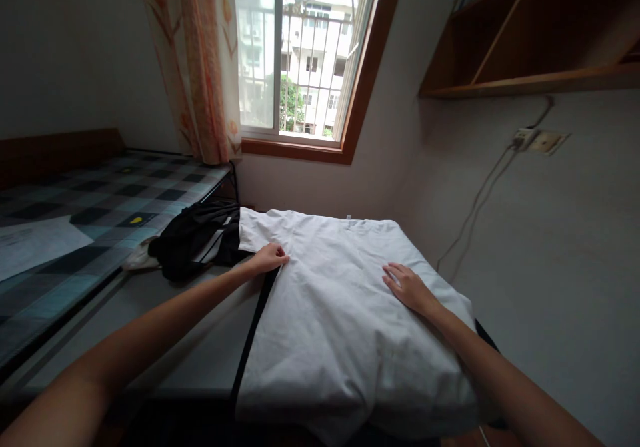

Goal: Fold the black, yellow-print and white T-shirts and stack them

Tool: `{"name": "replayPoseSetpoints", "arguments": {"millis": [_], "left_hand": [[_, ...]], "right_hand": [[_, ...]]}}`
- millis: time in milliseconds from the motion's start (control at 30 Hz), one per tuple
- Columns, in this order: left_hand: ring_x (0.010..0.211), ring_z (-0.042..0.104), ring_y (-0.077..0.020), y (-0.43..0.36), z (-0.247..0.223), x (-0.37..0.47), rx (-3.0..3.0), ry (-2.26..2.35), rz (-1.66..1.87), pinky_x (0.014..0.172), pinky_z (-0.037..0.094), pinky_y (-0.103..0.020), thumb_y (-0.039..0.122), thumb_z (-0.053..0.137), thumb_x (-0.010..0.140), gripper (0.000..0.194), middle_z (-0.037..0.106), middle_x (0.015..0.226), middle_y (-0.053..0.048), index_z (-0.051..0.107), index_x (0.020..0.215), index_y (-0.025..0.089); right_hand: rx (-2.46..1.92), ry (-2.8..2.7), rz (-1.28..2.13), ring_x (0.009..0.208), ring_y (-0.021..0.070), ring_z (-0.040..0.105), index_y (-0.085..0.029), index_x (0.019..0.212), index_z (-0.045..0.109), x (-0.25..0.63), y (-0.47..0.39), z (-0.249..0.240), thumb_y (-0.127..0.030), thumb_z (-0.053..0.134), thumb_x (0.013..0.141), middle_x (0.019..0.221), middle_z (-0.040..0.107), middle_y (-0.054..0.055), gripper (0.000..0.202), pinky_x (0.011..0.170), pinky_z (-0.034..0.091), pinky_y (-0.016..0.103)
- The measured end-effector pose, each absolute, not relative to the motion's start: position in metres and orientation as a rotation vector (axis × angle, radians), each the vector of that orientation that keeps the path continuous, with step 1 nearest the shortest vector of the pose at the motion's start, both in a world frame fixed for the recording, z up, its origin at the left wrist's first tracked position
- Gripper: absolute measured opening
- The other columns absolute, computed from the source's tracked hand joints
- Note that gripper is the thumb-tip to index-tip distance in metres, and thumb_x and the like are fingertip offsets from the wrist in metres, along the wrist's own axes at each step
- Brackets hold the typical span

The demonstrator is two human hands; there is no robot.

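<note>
A white shirt [340, 300] lies spread over a table, its near end hanging over the front edge. It has a short sleeve-like flap at the far left. My left hand [270, 258] is closed in a pinch on the shirt's left edge, just below that flap. On the right half of the cloth rests my right hand [407, 287], fingers apart and holding nothing. Soft wrinkles run across the fabric. Dark material shows from under the shirt along its left side and at the right.
A black bag or bundle of cloth [193, 237] lies left of the shirt on the pale tabletop [200, 340]. Further left is a bed with a checked cover [150, 194] and a paper sheet [40, 244]. A wall socket [540, 140] with cables is at right, below a wooden shelf [500, 87].
</note>
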State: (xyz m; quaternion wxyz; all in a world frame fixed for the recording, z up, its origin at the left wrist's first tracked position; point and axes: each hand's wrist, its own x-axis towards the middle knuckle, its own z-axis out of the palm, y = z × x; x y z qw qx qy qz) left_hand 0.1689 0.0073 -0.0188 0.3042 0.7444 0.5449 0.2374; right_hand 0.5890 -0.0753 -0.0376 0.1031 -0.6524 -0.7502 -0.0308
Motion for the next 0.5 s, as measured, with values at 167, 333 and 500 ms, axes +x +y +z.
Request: {"name": "replayPoseSetpoints", "arguments": {"millis": [167,333,500], "left_hand": [[0.056,0.057,-0.0147,0.0,-0.013,0.179,1.866,1.47,0.711,0.053,0.042,-0.024,0.022,0.055,0.081,0.005,0.06,0.064,0.0,0.056,0.081,0.018],[0.041,0.044,-0.012,-0.012,-0.003,0.183,1.535,1.486,0.681,0.041,0.036,-0.021,0.027,0.045,0.092,0.009,0.044,0.055,0.008,0.047,0.098,0.021],[0.042,0.039,-0.0085,-0.014,0.001,0.168,1.401,1.519,0.776,0.04,0.029,-0.019,0.036,0.057,0.086,0.018,0.042,0.061,0.007,0.05,0.092,0.02]], "right_hand": [[-1.876,-2.23,-0.03,0.123,0.0276,0.053,-0.017,0.123,0.065,0.593,-0.088,-0.029,-0.039,0.043,0.092,0.133,0.06,0.014,0.044,0.105,0.041,0.041],[-1.942,-2.2,0.052,0.104,0.026,0.063,-0.014,0.113,0.069,0.603,-0.101,-0.013,-0.037,0.042,0.091,0.116,0.068,0.015,0.041,0.094,0.046,0.036],[-1.978,-2.192,0.127,0.093,0.0233,0.065,-0.013,0.107,0.071,0.627,-0.111,-0.007,-0.033,0.043,0.089,0.105,0.07,0.014,0.039,0.088,0.047,0.032]]}}
